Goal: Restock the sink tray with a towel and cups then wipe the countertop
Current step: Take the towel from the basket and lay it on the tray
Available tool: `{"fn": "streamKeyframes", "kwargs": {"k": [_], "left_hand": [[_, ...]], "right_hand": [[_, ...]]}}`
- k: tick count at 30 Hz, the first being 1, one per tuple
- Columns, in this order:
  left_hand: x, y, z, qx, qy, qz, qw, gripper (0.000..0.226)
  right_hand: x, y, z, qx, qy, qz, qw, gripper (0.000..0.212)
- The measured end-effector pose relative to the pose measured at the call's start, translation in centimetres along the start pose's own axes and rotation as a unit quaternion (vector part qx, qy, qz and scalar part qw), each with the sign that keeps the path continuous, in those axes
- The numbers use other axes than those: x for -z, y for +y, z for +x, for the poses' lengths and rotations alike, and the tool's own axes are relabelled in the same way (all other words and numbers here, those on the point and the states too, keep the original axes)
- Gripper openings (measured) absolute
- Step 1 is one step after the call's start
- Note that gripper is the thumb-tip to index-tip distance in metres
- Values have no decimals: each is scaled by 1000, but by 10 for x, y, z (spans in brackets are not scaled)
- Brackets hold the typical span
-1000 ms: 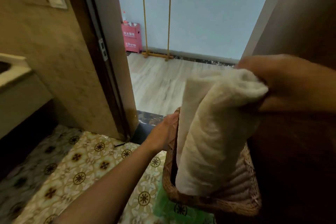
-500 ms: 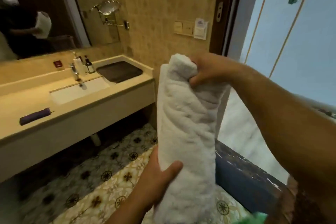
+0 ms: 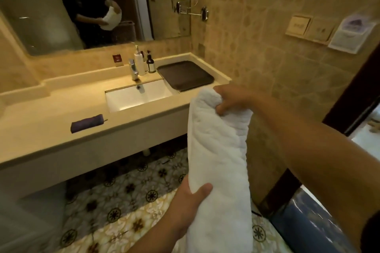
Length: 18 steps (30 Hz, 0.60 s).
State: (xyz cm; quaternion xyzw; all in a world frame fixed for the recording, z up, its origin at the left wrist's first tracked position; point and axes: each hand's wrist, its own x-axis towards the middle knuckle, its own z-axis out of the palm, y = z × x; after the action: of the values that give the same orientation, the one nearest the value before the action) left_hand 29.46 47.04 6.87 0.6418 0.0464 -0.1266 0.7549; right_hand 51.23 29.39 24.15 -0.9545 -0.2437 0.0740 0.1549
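The beige countertop (image 3: 51, 117) runs across the frame from nine o'clock toward one o'clock, with the white sink basin (image 3: 137, 96) sunk into it near the centre. Just beside the basin, at about one o'clock from it, lies the dark sink tray (image 3: 185, 75), flat and bare; no cups show anywhere in view.

In front of all this, from centre down to six o'clock, hangs the rolled white towel (image 3: 219, 162), held nearly upright and well apart from the tray. It looks thick, soft and light. A roll like this would sag or unwind if gripped at one end only, so support at both ends suits it. To my eye the safest hold is around the body of the roll, with the loose edge trapped under the fingers.

The right hand (image 3: 232, 99) is at the top end, fingers curled tight and bunching the terry cloth. The left hand (image 3: 190, 205) cups the lower part from the seven o'clock side, thumb pressed across the front and the other fingers hidden behind the roll.

Smaller things on the counter: a folded dark purple cloth (image 3: 87, 123) at eight o'clock from the basin, likely for the wiping, the chrome tap (image 3: 133, 70), a white pump bottle (image 3: 139, 62) and a dark pump bottle (image 3: 151, 63) at the basin's twelve o'clock.
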Motion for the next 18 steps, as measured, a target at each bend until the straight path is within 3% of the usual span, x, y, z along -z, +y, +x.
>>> {"fn": "streamKeyframes", "kwargs": {"k": [4,12,18], "left_hand": [[3,10,69,-11,7,-27,1000,66],[-26,55,216,-57,52,-65,995,56],[-24,77,303,-77,54,-63,994,62]], "right_hand": [[13,26,69,12,-20,2,1000,37],[71,83,205,56,-45,-14,997,41],[87,116,299,74,-57,-41,995,32]]}}
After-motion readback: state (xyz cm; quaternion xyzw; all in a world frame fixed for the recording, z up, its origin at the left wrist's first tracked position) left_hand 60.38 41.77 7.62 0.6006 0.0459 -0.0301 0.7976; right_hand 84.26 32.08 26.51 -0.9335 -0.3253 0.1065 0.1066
